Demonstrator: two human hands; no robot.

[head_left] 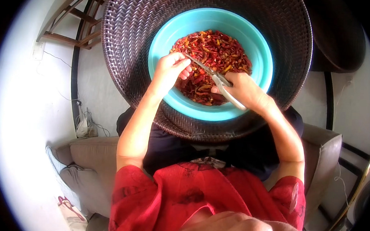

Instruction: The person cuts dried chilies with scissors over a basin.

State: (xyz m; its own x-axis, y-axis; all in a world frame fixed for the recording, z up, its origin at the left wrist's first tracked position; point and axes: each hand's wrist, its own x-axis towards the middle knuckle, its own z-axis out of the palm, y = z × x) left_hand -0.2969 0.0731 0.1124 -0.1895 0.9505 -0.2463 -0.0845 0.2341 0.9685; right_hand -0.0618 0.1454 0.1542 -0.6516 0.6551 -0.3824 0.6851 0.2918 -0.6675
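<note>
A turquoise basin (261,65) holds a heap of red dried chillies (209,50), many in short pieces. My right hand (242,91) grips a pair of scissors (224,91) with pale handles over the basin's right part. The blades point up and left, and their tips reach my left hand (173,69). That hand is over the basin's left side with thumb and fingers pinched together. What it holds is too small to make out.
The basin rests in a large dark woven basket (125,49) above my lap. A wooden chair or rack (83,18) stands at the upper left. A grey-brown sofa (95,152) is around me. Cables and a bag (86,127) lie at the left.
</note>
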